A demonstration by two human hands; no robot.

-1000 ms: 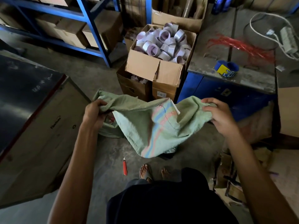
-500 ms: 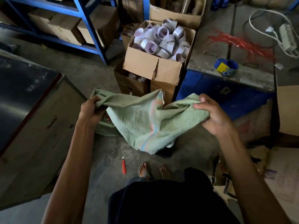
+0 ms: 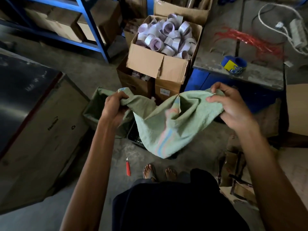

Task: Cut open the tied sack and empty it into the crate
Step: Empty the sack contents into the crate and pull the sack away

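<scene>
A limp pale green woven sack [image 3: 160,127] with a pink and blue stripe hangs between my two hands at waist height. My left hand [image 3: 115,105] grips its left edge, my right hand [image 3: 233,107] pinches its right edge. Under the sack a dark crate [image 3: 135,135] shows only at one corner on the floor; its contents are hidden. A red utility knife [image 3: 128,167] lies on the concrete just left of my bare feet.
An open cardboard box of tape rolls [image 3: 165,40] stands behind the sack on other boxes. A green-lined box [image 3: 93,110] sits at left, a large dark carton [image 3: 36,124] further left, a blue workbench [image 3: 236,70] at right, blue shelving [image 3: 93,27] behind.
The sack has sagged in the middle and folded inward, its lower corner swinging right. My hands have moved a little; both keep their grip on its edges.
</scene>
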